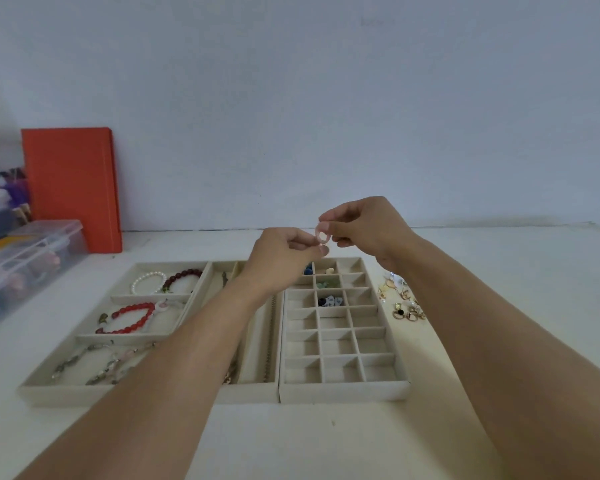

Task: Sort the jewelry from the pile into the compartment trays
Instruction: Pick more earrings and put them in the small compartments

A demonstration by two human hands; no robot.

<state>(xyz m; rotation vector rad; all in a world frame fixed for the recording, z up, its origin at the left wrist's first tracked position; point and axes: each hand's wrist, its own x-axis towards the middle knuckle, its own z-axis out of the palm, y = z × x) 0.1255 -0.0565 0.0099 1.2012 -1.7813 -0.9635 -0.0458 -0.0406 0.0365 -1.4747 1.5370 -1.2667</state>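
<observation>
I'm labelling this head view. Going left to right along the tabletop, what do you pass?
Clear plastic boxes → orange book → bracelet tray → grid tray → jewelry pile.

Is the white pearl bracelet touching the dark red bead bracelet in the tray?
Apart. Head view shows bare lining between white pearl bracelet and dark red bead bracelet.
</observation>
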